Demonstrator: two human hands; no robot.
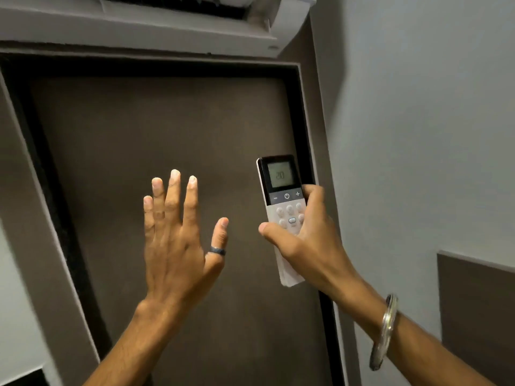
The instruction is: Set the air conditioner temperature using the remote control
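Note:
My right hand (306,246) grips a white remote control (284,199) upright, its dark top facing me. The small screen reads 20, with minus, power and plus keys under it. My thumb lies across the remote's left side, below the round white buttons. My left hand (178,235) is raised to the left of the remote, fingers spread and empty, with a dark ring on the thumb. The white air conditioner (156,23) hangs on the wall above, its underside showing at the top edge of the view.
A dark brown door (156,129) in a black frame fills the wall straight ahead. A pale grey wall (418,135) runs along the right, with a brown panel (479,307) low on it. A metal bangle circles my right wrist.

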